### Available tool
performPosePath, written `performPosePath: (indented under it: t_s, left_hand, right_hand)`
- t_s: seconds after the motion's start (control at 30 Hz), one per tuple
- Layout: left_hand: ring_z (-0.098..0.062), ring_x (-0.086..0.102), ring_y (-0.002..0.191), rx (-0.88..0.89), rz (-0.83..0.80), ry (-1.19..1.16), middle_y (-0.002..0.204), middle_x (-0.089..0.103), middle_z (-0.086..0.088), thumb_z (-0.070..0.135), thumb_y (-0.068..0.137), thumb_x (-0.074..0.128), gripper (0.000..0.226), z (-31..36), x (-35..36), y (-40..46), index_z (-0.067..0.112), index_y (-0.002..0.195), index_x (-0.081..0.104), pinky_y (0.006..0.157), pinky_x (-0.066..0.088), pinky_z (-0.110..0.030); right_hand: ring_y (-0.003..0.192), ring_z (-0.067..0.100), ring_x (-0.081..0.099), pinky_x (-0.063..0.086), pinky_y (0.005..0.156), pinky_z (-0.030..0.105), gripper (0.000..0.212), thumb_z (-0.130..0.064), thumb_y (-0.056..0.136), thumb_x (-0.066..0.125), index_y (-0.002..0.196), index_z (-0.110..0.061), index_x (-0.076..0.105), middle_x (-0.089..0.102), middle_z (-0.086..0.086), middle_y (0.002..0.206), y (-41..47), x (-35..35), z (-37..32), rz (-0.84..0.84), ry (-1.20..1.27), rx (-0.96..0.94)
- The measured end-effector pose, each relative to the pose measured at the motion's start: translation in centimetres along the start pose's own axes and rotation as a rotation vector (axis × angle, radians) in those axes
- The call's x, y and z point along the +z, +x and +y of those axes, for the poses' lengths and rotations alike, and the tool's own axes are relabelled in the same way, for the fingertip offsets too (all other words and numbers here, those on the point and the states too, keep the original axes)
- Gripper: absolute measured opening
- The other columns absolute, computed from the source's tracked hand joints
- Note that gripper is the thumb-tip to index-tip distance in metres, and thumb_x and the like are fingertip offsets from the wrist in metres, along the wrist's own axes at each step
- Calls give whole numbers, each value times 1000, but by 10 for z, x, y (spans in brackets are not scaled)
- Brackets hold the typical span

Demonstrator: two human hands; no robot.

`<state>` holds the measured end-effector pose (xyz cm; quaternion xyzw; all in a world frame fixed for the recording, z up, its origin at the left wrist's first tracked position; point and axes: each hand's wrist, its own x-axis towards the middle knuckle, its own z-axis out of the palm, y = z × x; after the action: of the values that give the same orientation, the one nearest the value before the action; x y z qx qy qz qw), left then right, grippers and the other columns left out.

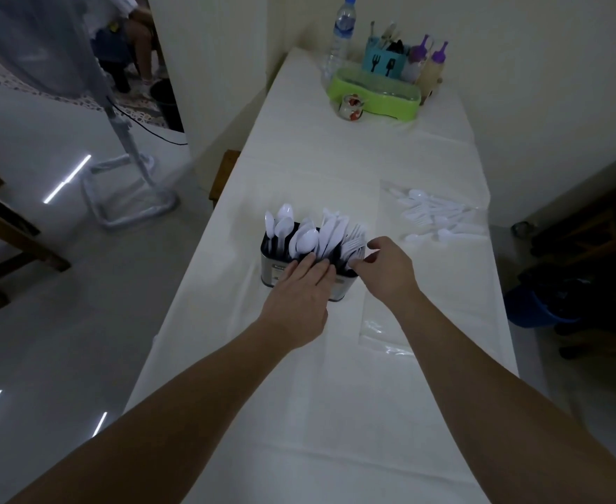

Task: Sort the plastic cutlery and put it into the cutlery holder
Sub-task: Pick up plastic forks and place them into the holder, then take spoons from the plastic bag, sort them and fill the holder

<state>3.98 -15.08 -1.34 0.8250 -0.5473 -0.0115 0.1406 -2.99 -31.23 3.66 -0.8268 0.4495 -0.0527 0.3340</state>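
Nearest, 2 bare forearms reaching out over the white-covered surface (335, 394), a clear plastic bag (379, 329) lying flat just right of them. Left hand (299, 296) laid with straight fingers spread against the near rim and wall of the cutlery holder (273, 271), steadying it, pinching nothing. Right hand (390, 263) at the holder's right end, thumb and forefinger curled together beside the forks (355, 241); seemingly pinching 1 white handle, though too small and blurred to be sure. Holder standing upright mid-surface, already well filled: spoons (299, 234) to the left, knives (330, 227) in the middle, forks at the right.

Farther right, well apart from the holder, a loose pile of unsorted white cutlery (437, 216) on clear plastic, so the sorting looks well along but not done. At the far end, a green tray (375, 92), a blue utensil caddy (382, 63), a water bottle (341, 34) and 2 purple-capped bottles (430, 63).

Likely risks: tipping the top-heavy holder if the left hand eases while the right one pushes sideways; dropping a piece into the wrong compartment, the crowded white handles being hard to tell apart in dim light; snagging fork tines and lifting neighbours out.
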Motion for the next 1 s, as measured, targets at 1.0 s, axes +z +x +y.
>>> performPosePath:
  t_s: [1.0]
  left_hand:
    - [-36,54,125,92,-284,209,134,59,-17,31,83,69,56,129,67,40,2,129,59,101,46,-46]
  right_hand:
    - [141,22,32,34,113,34,62,-31,96,59,149,-13,32,34,4,153,-59,-93,235,-96,-441,-13]
